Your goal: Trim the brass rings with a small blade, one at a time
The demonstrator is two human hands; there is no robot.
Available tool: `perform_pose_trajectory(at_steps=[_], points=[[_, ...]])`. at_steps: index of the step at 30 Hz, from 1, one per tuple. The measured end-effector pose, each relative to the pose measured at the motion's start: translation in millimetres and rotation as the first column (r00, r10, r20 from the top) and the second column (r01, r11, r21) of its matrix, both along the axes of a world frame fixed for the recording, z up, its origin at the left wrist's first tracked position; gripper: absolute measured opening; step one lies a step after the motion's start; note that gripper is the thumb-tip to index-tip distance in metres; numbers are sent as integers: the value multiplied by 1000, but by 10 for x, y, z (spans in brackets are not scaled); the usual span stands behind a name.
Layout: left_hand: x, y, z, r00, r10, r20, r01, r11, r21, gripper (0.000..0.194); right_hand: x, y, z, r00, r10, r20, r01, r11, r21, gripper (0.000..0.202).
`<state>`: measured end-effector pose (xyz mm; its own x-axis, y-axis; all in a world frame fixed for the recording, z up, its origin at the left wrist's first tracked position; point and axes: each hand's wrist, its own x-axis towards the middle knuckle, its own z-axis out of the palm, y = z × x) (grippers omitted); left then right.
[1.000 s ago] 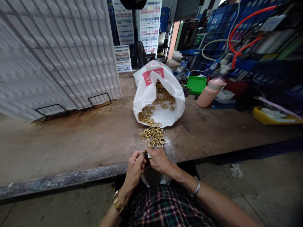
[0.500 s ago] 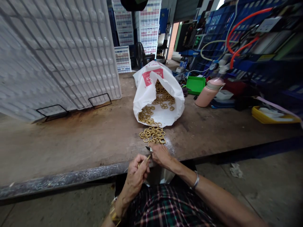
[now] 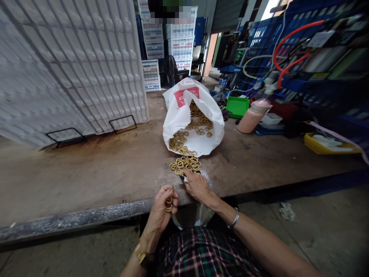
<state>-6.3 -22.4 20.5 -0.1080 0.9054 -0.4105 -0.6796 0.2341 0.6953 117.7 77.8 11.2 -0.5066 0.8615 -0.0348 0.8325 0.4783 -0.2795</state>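
My left hand (image 3: 163, 206) is closed at the table's front edge, with several brass rings (image 3: 169, 205) showing between its fingers. My right hand (image 3: 198, 187) reaches over the tabletop. A small black-and-white tool (image 3: 183, 178) sticks out from its thumb side; its exact kind is hard to make out. The right fingertips touch the near side of a loose pile of brass rings (image 3: 180, 163), hiding part of it. Just behind that pile, a white plastic sack (image 3: 174, 111) with a red label lies on its side, its mouth towards me. More brass rings (image 3: 198, 123) fill it.
Tall stacked white plastic trays (image 3: 109, 57) stand on the left, with black wire loops (image 3: 123, 122) at their foot. To the right are a pink bottle (image 3: 250, 117), a green tray (image 3: 238, 107) and a yellow tray (image 3: 314, 147). Red hoses (image 3: 278, 46) hang behind.
My left hand has moved slightly left and turned, so the rings in it now show. The right fingertips have moved forward onto the ring pile, with the small tool still in the hand.
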Motion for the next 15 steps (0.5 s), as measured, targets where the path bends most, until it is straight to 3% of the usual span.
perform_pose_trajectory(at_steps=[8, 12, 15], points=[[-72, -6, -42, 985, 30, 169, -27, 999, -22, 24, 39, 21, -31, 995, -5, -98, 5, 1000, 3, 27], [-78, 34, -46, 986, 49, 160, -43, 998, -45, 25, 75, 58, -84, 960, -35, -276, 34, 999, -7, 22], [-78, 85, -33, 989, 45, 142, -39, 998, -51, 28, 64, 48, -58, 884, -34, -466, 6, 998, -61, 18]])
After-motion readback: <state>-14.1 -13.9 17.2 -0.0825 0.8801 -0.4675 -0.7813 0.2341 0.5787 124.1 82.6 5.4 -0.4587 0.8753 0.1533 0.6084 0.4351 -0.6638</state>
